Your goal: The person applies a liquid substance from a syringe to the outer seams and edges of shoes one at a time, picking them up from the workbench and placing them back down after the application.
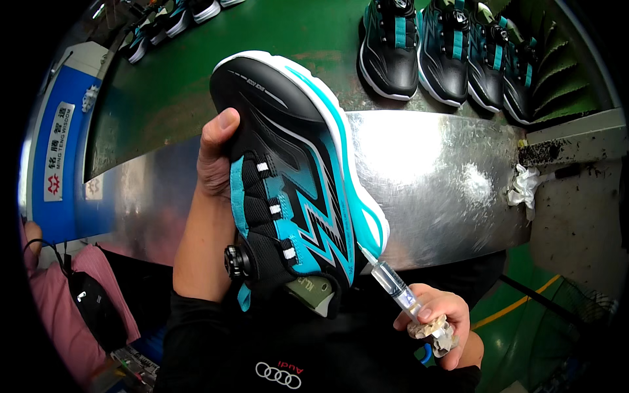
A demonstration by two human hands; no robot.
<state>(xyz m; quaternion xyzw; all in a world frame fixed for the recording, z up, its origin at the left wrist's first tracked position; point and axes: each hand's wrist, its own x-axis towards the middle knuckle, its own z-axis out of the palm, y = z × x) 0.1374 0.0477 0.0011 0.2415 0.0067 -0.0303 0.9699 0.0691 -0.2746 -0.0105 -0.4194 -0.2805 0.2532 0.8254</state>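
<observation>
sneaker (295, 177) in black, teal and white is held up above the metal plate (432, 203), toe toward the upper left; the left hand (215, 157) grips it from its left side, thumb showing, the other fingers mostly hidden behind it; the right hand (445, 311) has its fingers closed on the crusted rear end of a clear syringe (392, 283), its tip at the sole edge near the heel; more sneakers (444, 56) stand on the green surface (288, 29) beyond

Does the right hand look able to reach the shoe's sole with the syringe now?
Probably yes: the right hand holds the syringe, its tip by the sole, and nothing visible blocks it; the left hand holds the shoe.
</observation>
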